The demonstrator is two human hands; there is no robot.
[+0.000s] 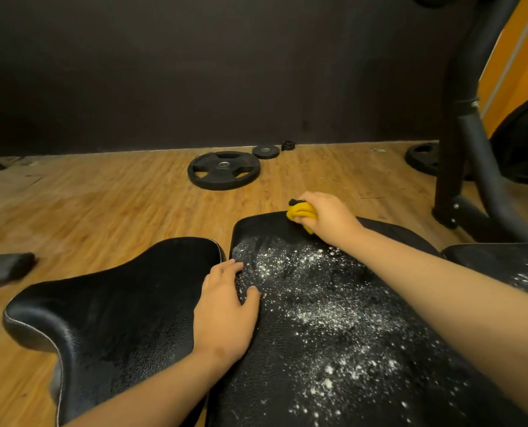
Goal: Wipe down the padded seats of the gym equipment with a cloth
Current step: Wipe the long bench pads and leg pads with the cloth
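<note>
Right hand: I am gripping the bunched yellow cloth, centre frame, on the far edge of the powder-dusted seat pad. Left hand: fingers are lying straight, resting on that pad's left edge, lower centre.

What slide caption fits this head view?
Right hand holds yellow cloth at far end of powdery black pad; left hand rests at its edge.

Three black pads, one cloth, three weight plates (those lying flat).
</note>
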